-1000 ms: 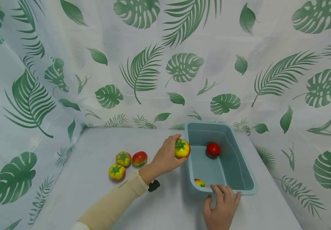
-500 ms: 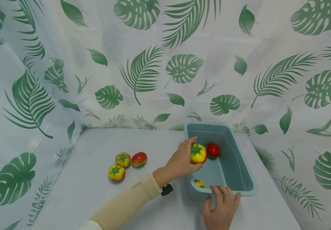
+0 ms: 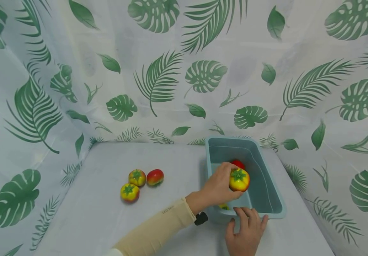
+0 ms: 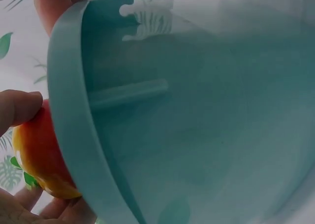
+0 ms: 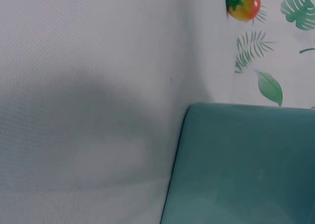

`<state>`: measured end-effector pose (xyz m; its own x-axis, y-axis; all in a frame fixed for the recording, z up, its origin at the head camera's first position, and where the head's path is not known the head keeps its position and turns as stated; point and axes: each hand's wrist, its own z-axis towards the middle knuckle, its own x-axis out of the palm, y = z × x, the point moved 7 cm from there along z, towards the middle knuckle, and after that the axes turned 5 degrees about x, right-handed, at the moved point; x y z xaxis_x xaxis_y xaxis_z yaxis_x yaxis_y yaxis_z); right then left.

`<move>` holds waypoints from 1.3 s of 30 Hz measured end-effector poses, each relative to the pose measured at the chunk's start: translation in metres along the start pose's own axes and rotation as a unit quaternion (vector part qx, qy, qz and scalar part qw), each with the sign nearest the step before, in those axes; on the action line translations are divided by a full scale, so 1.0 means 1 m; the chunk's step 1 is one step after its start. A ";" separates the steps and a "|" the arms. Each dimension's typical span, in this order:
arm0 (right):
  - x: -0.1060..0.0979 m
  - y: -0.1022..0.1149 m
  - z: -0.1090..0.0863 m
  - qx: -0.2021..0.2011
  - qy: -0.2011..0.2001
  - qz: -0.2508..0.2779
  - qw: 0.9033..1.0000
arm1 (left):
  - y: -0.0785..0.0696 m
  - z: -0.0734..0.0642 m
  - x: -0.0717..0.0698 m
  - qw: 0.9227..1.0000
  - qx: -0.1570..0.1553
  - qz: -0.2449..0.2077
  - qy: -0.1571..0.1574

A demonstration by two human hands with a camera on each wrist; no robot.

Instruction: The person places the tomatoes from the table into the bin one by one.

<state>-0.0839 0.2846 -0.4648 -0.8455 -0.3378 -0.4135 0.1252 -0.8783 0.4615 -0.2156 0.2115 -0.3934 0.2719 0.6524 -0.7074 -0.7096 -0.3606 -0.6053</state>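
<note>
My left hand (image 3: 221,186) holds a glossy yellow-and-red tomato (image 3: 239,180) with a green star-shaped calyx, above the inside of a blue-green plastic bin (image 3: 268,174). In the left wrist view the thumb and fingers wrap this tomato (image 4: 42,155) beyond the bin's rim (image 4: 69,96). My right hand (image 3: 246,231) grips the bin's near rim, fingers hooked over the edge. Inside the bin lies a red tomato (image 3: 237,164), partly covered by the held one. A yellow tomato (image 3: 223,206) in the near left corner is mostly hidden by the left hand and the rim.
Left of the bin, on the white tabletop (image 3: 100,220), sit two yellow-and-red tomatoes (image 3: 129,192) close together and a redder one (image 3: 155,177) beside them. Leaf-printed sheeting (image 3: 158,81) rises behind the table and at both sides.
My left hand has carried the yellow-and-red tomato rightward, from beside the bin's left rim to over its interior. The right hand has stayed on the near rim.
</note>
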 end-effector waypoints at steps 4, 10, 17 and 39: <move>0.000 0.000 -0.001 0.000 -0.002 0.001 1.000 | -0.004 0.000 0.001 1.000 0.009 -0.001 -0.001; 0.001 -0.001 -0.001 -0.002 -0.003 0.000 1.000 | -0.007 0.002 0.000 1.000 0.020 -0.013 -0.004; 0.002 -0.001 -0.001 -0.005 -0.003 0.001 1.000 | -0.007 0.002 0.001 1.000 0.008 -0.020 -0.002; 0.002 0.000 -0.002 -0.004 -0.006 0.005 1.000 | 0.007 -0.006 -0.001 1.000 0.001 -0.002 0.017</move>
<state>-0.0848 0.2836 -0.4672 -0.8503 -0.3420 -0.3999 0.1374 -0.8779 0.4587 -0.2170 0.2043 -0.3992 0.2971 0.6314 -0.7163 -0.7091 -0.3565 -0.6083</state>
